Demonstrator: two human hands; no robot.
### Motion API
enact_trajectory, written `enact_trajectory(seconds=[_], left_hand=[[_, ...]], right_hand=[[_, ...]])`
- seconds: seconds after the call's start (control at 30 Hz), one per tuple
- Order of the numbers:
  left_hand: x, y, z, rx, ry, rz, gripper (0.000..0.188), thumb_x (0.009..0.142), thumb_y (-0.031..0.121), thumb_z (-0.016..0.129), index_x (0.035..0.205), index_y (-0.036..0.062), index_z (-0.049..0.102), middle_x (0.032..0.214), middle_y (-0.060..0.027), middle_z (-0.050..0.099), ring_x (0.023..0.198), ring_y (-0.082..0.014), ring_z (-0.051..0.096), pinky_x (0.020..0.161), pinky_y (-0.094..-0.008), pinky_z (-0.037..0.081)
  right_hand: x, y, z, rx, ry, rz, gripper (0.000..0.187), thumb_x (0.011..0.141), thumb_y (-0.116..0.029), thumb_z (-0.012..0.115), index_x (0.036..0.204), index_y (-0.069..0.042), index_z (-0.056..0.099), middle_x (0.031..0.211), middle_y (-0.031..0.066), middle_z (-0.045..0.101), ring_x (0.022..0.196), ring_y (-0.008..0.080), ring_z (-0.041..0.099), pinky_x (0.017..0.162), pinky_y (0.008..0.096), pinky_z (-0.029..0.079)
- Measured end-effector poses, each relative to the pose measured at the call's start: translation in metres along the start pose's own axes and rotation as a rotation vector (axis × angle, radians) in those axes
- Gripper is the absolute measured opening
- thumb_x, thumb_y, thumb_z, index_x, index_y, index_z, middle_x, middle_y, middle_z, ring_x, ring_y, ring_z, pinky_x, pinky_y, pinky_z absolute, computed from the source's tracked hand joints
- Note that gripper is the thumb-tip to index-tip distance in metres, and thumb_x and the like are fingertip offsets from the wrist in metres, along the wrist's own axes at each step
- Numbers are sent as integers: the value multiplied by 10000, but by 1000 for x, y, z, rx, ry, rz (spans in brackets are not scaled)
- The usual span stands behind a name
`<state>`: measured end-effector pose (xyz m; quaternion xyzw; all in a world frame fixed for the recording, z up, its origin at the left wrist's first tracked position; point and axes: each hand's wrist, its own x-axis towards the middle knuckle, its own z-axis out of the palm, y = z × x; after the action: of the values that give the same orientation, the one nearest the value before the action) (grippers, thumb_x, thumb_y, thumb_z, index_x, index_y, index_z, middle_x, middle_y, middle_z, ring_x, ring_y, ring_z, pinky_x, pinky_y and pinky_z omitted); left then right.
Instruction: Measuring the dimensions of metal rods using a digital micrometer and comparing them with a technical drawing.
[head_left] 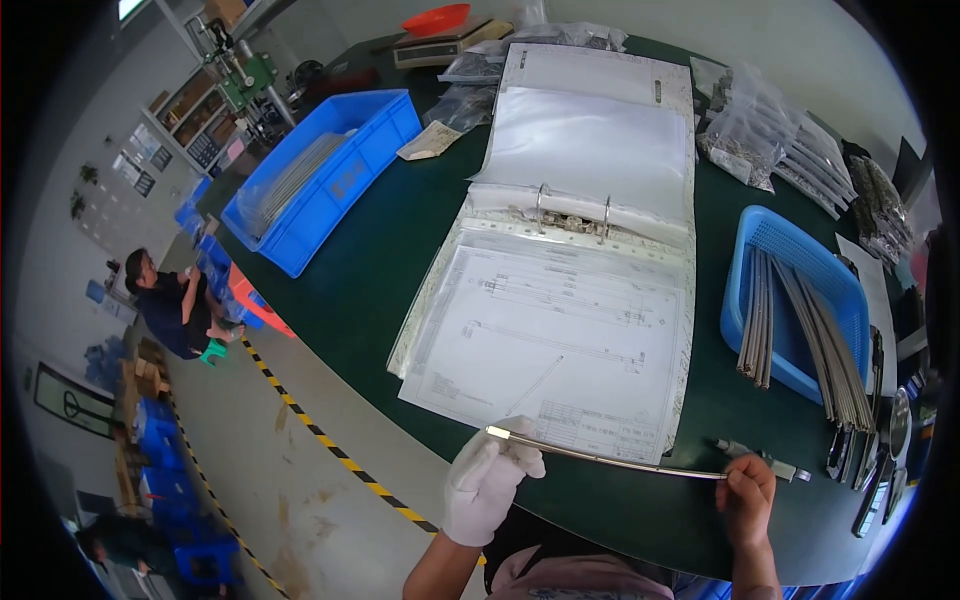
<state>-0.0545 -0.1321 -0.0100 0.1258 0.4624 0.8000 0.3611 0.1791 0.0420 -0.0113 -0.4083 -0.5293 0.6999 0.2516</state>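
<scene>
A thin, shiny metal rod (610,458), slightly bent along its length, lies across between my two hands above the table's near edge. My left hand (483,490), in a white glove, is closed around it near its left end, which has a flat, bright tip. The bare fingers of my right hand (747,500) pinch its right end. Just beyond the rod lies an open ring binder (690,330) with a technical drawing (560,340) in a clear sleeve. A caliper-like metal tool (765,458) rests on the table beside my right hand, partly hidden by it.
At right, a light-blue basket (735,275) holds bundles of similar rods (825,345); hand tools (870,470) lie nearby. A blue crate (335,205) stands at left on the green table (370,290). Bagged parts (775,140) and a scale (440,45) sit farther back. A seated person (175,305) is at far left.
</scene>
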Motion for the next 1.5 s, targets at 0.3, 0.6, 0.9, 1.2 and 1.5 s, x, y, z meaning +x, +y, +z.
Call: enact_trajectory(seconds=[0.3,0.6,0.9,1.2,1.5], left_hand=[[8,-14,-8,-270,-5,17,433,906,288,357,1105,-80,472,825,-103,550,776,-173,505,753,-302,400],[10,-13,-1,-178,169,-6,439,912,335,383,1044,-65,508,821,-81,538,743,-146,495,696,-290,415],[9,-19,2,-267,218,115,269,904,237,451,1004,-6,510,862,-51,526,749,-140,499,678,-287,432],[10,-17,1,-183,225,143,217,895,225,475,963,21,504,868,-50,519,771,-133,496,699,-296,430],[11,-15,5,-140,235,153,191,899,226,463,956,46,496,822,-14,468,803,-134,485,773,-346,424]], right_hand=[[-1,1,7,-129,15,10,132,790,-141,481,766,-12,495,600,47,515,475,77,443,427,185,345],[-2,5,9,-174,24,-63,133,835,-138,526,829,-10,490,607,27,510,486,56,435,424,170,343],[-9,17,9,-219,79,-178,141,839,-124,548,882,0,500,651,22,523,529,53,458,481,161,366],[-7,19,14,-272,83,-187,80,804,-48,554,845,19,537,667,30,542,563,65,495,516,176,395],[-5,21,12,-333,58,-323,59,774,-3,559,828,21,565,649,45,550,539,62,498,484,176,375]])
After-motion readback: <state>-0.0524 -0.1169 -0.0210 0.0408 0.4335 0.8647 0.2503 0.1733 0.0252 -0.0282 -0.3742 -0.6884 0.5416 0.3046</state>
